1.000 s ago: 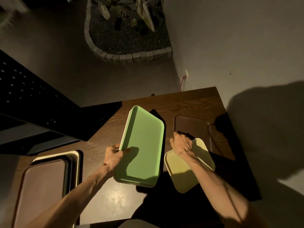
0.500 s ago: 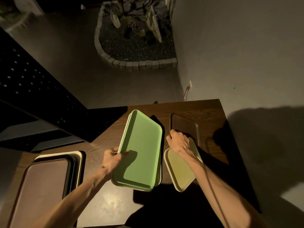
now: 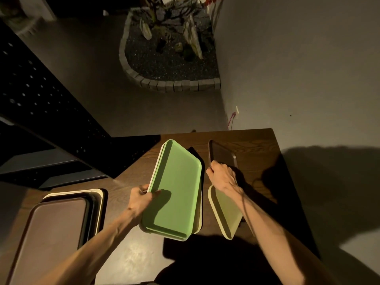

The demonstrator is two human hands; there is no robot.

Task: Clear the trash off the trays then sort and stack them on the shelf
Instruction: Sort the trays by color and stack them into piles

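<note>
Across the lower half of the view, one wooden table (image 3: 253,140) is seen, lit unevenly and crossed by dark shadows. At its left end one stack of trays (image 3: 61,221) is laid flat: a brown tray on top, a dark one under it, and a cream one at the bottom, so three can be counted by their rims. Above the middle of the table a green tray (image 3: 176,190) is held tilted, its far end raised, with at least one pale tray nested beneath it, only the edges being visible. It is gripped at its left long edge by the left hand (image 3: 139,200), the thumb laid on the inner face and the fingers curled beneath. To the right, one yellow-green tray (image 3: 225,214) is held on edge, steeply tilted, by the right hand (image 3: 222,177), which is closed over its far rim. Just beyond that hand one dark brown tray (image 3: 221,154) is lying on the table. Whether it is touched by the knuckles cannot be told.
</note>
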